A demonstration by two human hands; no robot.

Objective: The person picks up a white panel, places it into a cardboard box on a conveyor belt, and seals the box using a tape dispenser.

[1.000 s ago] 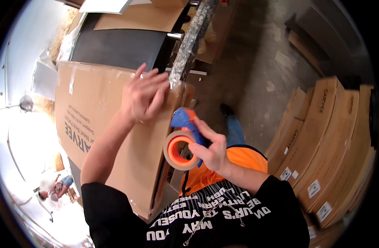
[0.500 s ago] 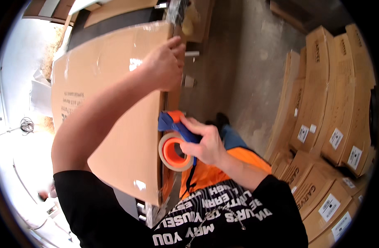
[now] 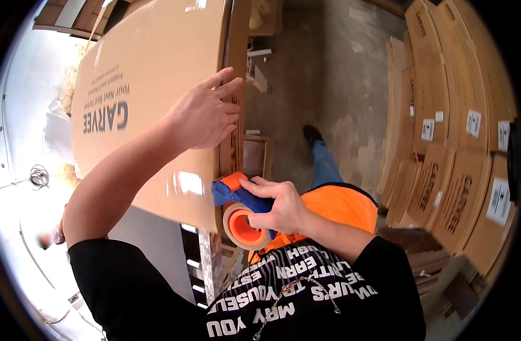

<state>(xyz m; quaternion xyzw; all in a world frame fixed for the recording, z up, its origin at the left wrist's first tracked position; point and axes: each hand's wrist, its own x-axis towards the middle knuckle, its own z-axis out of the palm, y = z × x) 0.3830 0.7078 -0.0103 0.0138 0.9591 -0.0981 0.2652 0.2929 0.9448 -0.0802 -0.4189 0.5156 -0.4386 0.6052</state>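
A large brown cardboard carton (image 3: 152,74) lies on a support to my left, its long edge toward me and clear tape shining near its ends. My left hand (image 3: 203,116) rests across that edge, fingers stretched out over the carton's narrow side. Wrapped in my right hand (image 3: 284,207) is a blue and orange tape dispenser (image 3: 250,199) carrying a roll of tape (image 3: 232,228). The dispenser's head sits at the carton's near corner; whether tape is sticking there I cannot make out.
Tall stacks of brown cartons (image 3: 431,74) stand along the right side. Between them and my carton runs a concrete floor (image 3: 328,68). Beneath the carton shows a worn post (image 3: 211,256). A coiled black cable (image 3: 38,177) lies on the white area at left.
The carton now sits farther up the view, its near end closer to the dispenser. My left hand has come back along the edge, fingers more spread. My right hand still holds the dispenser.
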